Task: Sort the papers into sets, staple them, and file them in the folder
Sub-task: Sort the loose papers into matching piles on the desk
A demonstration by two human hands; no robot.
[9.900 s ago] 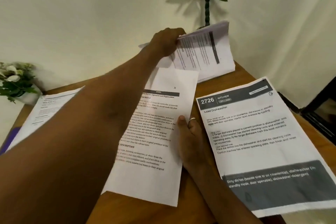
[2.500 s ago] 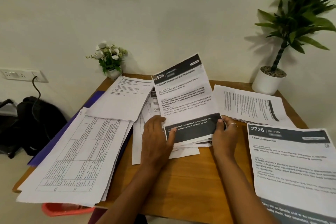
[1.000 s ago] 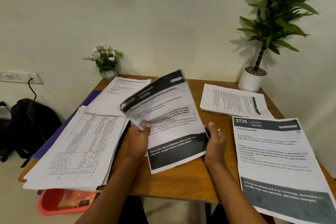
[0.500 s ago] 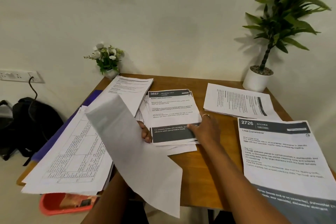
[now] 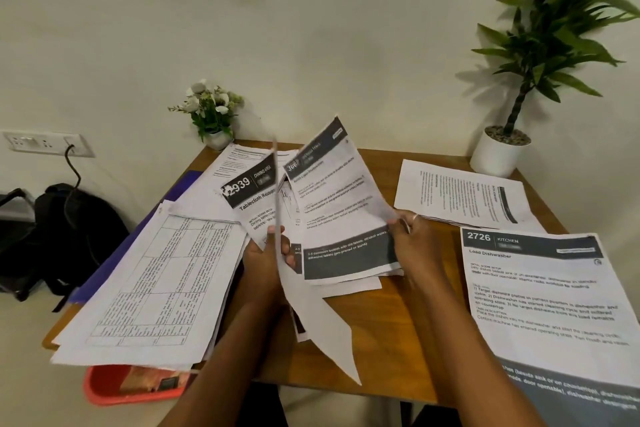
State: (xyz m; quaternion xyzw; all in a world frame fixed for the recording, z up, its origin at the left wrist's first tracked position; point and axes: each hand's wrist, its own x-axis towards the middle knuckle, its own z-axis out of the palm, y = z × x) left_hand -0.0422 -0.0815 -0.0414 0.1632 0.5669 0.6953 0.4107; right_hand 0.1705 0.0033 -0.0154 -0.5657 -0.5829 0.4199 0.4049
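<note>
My left hand grips a printed sheet headed 2939, held upright and seen nearly edge-on above the wooden table. My right hand pinches the right edge of another sheet with a dark band, lifting it off the middle paper stack. A sheet headed 2726 lies at the right. A pile topped by a table-grid page lies at the left, over a purple folder.
Another printed set lies at the back right beside a white potted plant. A small flower pot stands at the back left. A red tray sits below the table's front left edge. A black bag is on the floor.
My left hand has swung its sheet upright, showing the 2939 heading. My right hand, which rested on the middle stack, now lifts the top sheet by its right edge.
</note>
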